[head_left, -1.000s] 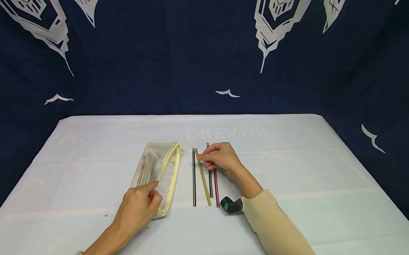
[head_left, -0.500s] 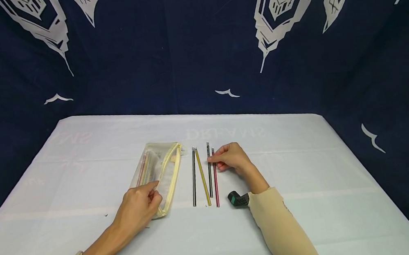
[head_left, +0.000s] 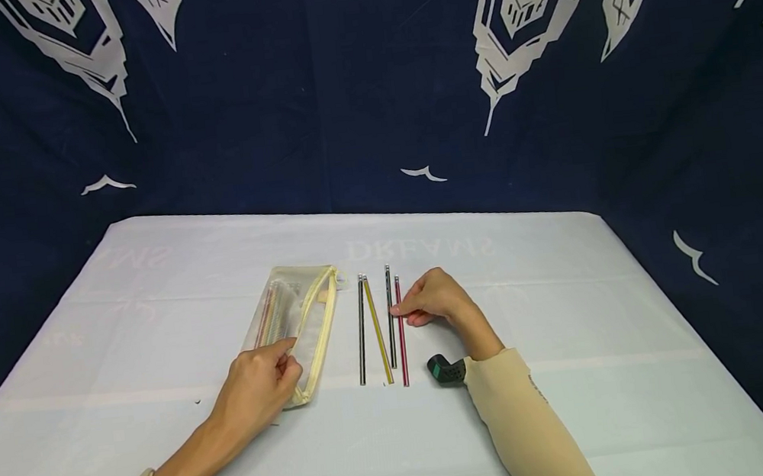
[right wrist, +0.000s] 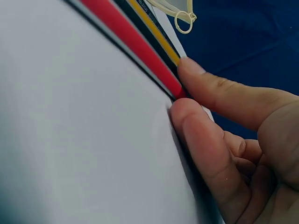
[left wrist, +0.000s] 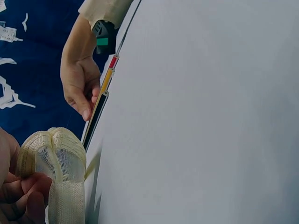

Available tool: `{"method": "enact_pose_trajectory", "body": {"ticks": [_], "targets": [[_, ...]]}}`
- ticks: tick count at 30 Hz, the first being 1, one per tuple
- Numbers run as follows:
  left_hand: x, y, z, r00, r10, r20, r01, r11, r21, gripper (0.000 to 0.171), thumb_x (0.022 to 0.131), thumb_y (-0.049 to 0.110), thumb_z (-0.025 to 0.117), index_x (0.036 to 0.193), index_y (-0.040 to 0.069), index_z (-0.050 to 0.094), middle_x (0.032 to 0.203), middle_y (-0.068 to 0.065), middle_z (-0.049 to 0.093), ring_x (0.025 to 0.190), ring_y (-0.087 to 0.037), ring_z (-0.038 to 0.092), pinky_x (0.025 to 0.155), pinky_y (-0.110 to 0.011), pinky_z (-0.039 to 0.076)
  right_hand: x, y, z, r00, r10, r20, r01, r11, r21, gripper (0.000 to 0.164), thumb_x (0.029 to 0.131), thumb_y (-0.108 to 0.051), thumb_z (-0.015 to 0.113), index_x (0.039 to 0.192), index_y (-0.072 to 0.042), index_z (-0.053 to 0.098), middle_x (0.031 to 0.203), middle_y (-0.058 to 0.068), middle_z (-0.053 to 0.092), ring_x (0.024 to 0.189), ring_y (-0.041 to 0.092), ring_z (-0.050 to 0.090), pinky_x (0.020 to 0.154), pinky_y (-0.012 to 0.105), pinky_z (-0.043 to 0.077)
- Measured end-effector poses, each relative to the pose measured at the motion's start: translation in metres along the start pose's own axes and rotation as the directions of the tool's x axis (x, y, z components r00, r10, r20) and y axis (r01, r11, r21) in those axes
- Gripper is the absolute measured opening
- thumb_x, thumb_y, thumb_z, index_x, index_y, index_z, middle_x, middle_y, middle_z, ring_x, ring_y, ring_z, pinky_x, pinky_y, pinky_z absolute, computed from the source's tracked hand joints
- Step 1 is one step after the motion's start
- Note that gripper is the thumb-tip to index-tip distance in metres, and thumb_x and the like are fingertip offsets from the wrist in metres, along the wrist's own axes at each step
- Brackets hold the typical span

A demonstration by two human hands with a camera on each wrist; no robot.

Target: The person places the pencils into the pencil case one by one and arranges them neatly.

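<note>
A translucent pencil case [head_left: 320, 351] with a cream zipper lies on the table, several pencils showing through its mesh. My left hand [head_left: 264, 376] pinches its near edge by the zipper; in the left wrist view the fingers [left wrist: 37, 186] hold the gathered opening. To the right of the case lie a dark pencil [head_left: 362, 339], a yellow pencil [head_left: 379, 338], another dark pencil [head_left: 393, 344] and a red pencil [head_left: 403, 351]. My right hand [head_left: 432, 298] has thumb and forefinger around the upper part of the red pencil [right wrist: 135, 42], which still lies on the table.
A white cloth covers the table [head_left: 612, 415]. A dark blue curtain [head_left: 238, 114] with white building prints hangs behind it. Black wrist devices [head_left: 445, 370] sit at both cuffs. The case's ring pull [right wrist: 183, 22] shows in the right wrist view.
My right hand has moved rightwards from the yellow pencil to the red one, then slightly nearer. The left hand and the case have stayed where they were.
</note>
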State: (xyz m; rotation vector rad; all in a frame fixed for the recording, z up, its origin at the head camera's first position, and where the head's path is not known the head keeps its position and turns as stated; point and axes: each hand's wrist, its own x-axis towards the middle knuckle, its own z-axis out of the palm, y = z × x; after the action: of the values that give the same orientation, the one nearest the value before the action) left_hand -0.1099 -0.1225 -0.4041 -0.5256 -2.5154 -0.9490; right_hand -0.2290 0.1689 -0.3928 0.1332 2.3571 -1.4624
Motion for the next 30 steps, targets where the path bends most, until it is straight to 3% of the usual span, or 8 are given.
{"method": "enact_pose_trajectory", "body": {"ticks": [10,30], "targets": [[0.0002,0.0011,-0.0006,1.000,0.002,0.006,-0.002,1.000,0.000,0.026,0.079,-0.005,0.057,0.099,-0.010,0.072,0.057,0.009,0.048,0.048,0.001,0.036,0.044,-0.021,0.036,-0.0025,-0.0017,-0.0033,0.999,0.008,0.034,-0.007,0.999,-0.038,0.018,0.074,-0.002,0.083,0.083,0.006,0.070,0.060,0.007,0.065,0.048,0.009,0.061,0.048,0.022,0.052],[-0.0004,0.0005,-0.0004,1.000,0.003,0.003,-0.003,1.000,0.001,0.026,0.078,-0.005,0.057,0.099,-0.011,0.072,0.057,0.009,0.048,0.047,0.002,0.036,0.044,-0.021,0.036,-0.0024,-0.0022,-0.0005,0.999,0.006,0.043,-0.006,1.000,0.006,0.009,0.077,0.004,0.073,0.083,0.007,0.067,0.063,0.010,0.064,0.049,0.012,0.062,0.050,0.024,0.054]]}}
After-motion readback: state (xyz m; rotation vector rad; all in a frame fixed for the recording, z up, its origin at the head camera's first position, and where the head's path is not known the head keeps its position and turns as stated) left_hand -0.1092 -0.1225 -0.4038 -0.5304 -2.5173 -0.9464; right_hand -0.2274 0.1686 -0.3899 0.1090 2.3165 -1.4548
